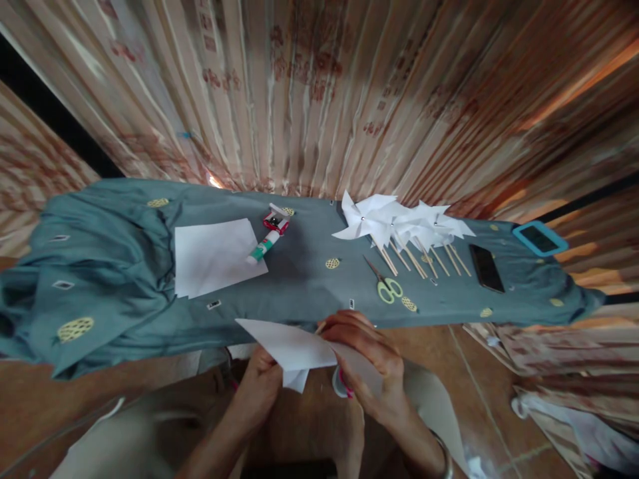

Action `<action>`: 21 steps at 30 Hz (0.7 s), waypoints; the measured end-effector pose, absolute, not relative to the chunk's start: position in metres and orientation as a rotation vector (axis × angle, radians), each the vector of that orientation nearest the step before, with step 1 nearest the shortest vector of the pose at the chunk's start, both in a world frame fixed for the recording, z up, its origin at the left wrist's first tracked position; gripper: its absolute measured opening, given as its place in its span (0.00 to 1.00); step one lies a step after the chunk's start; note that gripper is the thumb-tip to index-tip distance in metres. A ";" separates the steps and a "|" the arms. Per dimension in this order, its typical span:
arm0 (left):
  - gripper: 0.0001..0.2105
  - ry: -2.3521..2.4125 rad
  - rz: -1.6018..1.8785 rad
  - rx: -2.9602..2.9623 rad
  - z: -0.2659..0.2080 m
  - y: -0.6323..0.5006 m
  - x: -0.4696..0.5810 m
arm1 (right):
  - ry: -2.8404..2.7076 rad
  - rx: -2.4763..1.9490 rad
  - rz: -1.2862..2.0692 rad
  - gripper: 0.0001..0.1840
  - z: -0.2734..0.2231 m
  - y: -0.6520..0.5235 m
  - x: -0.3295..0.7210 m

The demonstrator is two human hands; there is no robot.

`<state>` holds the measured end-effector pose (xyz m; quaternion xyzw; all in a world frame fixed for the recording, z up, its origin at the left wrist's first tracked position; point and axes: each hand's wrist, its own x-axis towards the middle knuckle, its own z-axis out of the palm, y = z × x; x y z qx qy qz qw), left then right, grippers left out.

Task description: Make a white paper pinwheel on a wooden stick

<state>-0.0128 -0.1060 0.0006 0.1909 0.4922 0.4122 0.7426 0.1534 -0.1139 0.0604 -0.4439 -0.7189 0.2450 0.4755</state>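
Note:
A folded or cut white paper (292, 344) is held up in front of me, just past the near edge of the cloth-covered table. My left hand (262, 380) is closed on its left side, the fingers partly behind the sheet. My right hand (367, 349) grips the right part, with fingers curled over the top and thumb below. A small pale tip shows by the right fingers; I cannot tell what it is. Nearest on the table, beyond my right hand, lie scissors (390, 290) with green handles. Several white paper pinwheels (369, 219) on wooden sticks lie beyond them.
White sheets (212, 259) lie at the left of the table (309, 293). Beside them are a green-and-white glue stick (264, 246) and a small red open box (276, 221). A black phone (486, 268) and a blue-framed device (540, 238) lie right. A curtain (299, 100) hangs behind.

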 end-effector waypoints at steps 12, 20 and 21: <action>0.08 1.053 0.795 0.460 -0.009 -0.112 -0.006 | -1.571 -1.178 0.753 0.07 0.050 -0.115 0.151; 0.11 1.125 0.856 0.321 -0.033 -0.126 -0.002 | -1.595 -1.156 0.710 0.07 0.052 -0.118 0.151; 0.11 1.112 0.857 0.303 -0.036 -0.129 -0.002 | -1.611 -1.154 0.694 0.08 0.053 -0.118 0.151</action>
